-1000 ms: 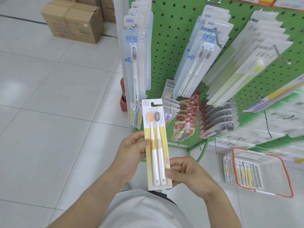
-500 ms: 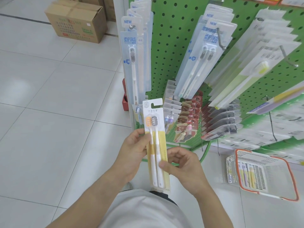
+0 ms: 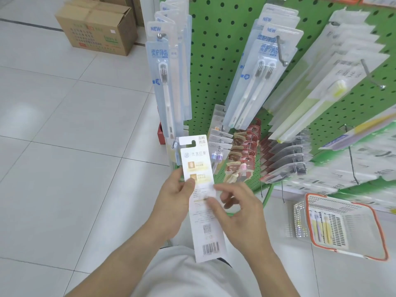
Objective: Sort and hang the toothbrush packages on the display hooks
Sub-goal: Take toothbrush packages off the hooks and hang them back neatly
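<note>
A toothbrush package [image 3: 198, 166] stands upright in front of me with its white printed back and barcode facing me. My left hand [image 3: 173, 202] holds its left edge, thumb on the card. My right hand [image 3: 235, 213] holds the middle of the card from the right, its thumb across the print; the fingers are blurred. Behind it, a green pegboard [image 3: 216, 46] carries hooks with blue toothbrush packages [image 3: 165, 82], a second blue row [image 3: 257, 71] and clear packs with a yellow brush [image 3: 334, 82]. A bare hook tip [image 3: 174, 143] shows just left of the package's hang hole.
A white basket with an orange rim [image 3: 379, 228] sits on the floor at the right, holding a few yellow toothbrush packs [image 3: 319, 226]. A cardboard box [image 3: 96, 26] stands on the tiled floor at the upper left. Lower hooks hold red and grey small packs [image 3: 246, 151].
The package has been turned over: its front with two brushes faced me before, now its printed back does. My right hand moved up from the card's bottom to its middle.
</note>
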`<state>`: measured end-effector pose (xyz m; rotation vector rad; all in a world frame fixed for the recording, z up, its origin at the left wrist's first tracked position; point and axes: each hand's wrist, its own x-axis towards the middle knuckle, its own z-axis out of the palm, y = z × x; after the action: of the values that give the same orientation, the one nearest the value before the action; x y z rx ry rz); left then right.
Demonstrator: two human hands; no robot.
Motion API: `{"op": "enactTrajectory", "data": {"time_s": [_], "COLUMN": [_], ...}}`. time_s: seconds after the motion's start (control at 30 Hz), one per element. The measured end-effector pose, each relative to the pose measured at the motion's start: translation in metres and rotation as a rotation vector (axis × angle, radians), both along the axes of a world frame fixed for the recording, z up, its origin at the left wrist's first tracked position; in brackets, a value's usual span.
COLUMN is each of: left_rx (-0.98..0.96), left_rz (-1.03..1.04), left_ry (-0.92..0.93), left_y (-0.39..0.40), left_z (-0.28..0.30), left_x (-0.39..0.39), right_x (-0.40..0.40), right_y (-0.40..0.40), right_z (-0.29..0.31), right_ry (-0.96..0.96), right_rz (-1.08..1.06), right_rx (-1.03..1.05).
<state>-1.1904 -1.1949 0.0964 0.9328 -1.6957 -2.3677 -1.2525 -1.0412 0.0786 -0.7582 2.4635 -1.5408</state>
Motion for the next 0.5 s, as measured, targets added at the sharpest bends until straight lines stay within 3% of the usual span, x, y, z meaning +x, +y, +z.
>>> {"op": "enactTrajectory", "data": {"time_s": [0.17,0.33,0.5], "left_rx": [0.012,0.023,0.015], "left_rz": [-0.123,-0.21,-0.271], "left_ry": [0.006,0.046,0.067], "left_y": [0.003,0.008,0.012], "left_z": [-0.001,0.002,0.002], "left_x": [0.001,0.001,0.002], "right_x": [-0.01,-0.026,-0.032], "right_y": [-0.003,-0.006,-0.01], "right_z": [0.004,0.013,0.017], "right_ry": [-0.239,-0.424,-0.485], "right_rz": [-0.219,-0.132,-0.035], "right_rx": [-0.223,-0.3,-0.356]}}
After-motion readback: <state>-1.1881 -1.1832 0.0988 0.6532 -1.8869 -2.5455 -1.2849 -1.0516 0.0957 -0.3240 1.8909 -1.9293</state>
